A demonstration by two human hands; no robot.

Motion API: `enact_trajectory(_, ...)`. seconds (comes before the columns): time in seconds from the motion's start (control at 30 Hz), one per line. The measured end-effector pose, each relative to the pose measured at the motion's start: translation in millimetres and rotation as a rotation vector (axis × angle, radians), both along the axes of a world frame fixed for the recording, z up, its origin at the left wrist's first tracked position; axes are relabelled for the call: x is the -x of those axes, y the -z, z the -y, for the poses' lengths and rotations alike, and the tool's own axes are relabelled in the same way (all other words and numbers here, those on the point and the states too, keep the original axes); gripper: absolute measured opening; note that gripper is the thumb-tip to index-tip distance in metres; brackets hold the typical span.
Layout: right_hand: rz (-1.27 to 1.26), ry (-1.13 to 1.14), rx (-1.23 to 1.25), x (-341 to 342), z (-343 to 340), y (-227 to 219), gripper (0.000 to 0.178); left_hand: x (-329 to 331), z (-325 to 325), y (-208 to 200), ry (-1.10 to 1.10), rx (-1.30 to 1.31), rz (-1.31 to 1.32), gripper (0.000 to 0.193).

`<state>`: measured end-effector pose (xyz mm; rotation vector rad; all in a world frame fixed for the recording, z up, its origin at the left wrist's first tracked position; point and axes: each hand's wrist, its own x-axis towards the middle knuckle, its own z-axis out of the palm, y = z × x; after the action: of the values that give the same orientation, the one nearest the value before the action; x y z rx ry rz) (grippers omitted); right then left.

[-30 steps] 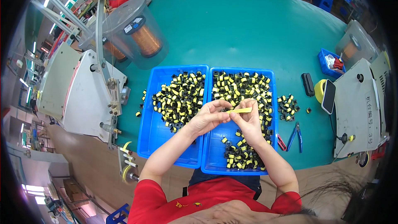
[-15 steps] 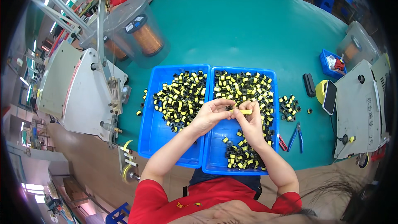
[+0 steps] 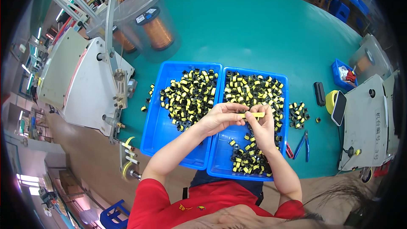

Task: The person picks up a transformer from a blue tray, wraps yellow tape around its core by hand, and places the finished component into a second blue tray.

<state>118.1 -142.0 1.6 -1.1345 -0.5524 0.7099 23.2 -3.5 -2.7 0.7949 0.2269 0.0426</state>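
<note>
Above the right blue tray [image 3: 220, 161], my two hands meet over small black coil bobbins wrapped in yellow tape. My left hand [image 3: 222, 118] pinches a small black bobbin, mostly hidden by the fingers. The fingers of my right hand [image 3: 262, 127] are closed on a strip of yellow tape [image 3: 257, 114] that lies across the fingertips toward the left hand. Many more taped bobbins [image 3: 254, 89] fill the far part of this tray, with another heap at its near right. The left blue tray [image 3: 161, 144] holds a similar pile [image 3: 188, 95].
Coil-winding machines stand left [image 3: 91, 85] and right [image 3: 366, 123]. Copper wire spools [image 3: 157, 34] sit in clear tubs. On the green table [image 3: 237, 25] lie loose bobbins [image 3: 298, 114], blue-handled nippers [image 3: 302, 146], a red tool [image 3: 289, 150], a black case [image 3: 319, 94], a phone [image 3: 339, 108] and a small blue box [image 3: 342, 74].
The whole view has shifted slightly, with the trays and table appearing a little to the right. Both hands keep their pinch on the bobbin and tape, and the tape strip lies flatter.
</note>
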Motion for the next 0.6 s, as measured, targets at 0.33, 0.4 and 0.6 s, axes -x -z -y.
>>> enact_trajectory(0.33, -0.007, -0.025, -0.014, -1.9, 0.7, 4.2, 0.029, -0.1, -0.4, 4.1, -0.001, 0.102, 0.033, 0.04)
enact_trajectory(0.4, 0.03, -0.013, -0.009, -1.7, -0.1, 5.9, 0.029, 0.2, -0.7, 4.8, -0.003, 0.105, 0.03, 0.039)
enact_trajectory(0.6, 0.116, 0.027, 0.022, 1.0, -1.2, 6.5, 0.033, 1.9, -4.0, 7.4, 0.009, 0.155, 0.065, 0.038)
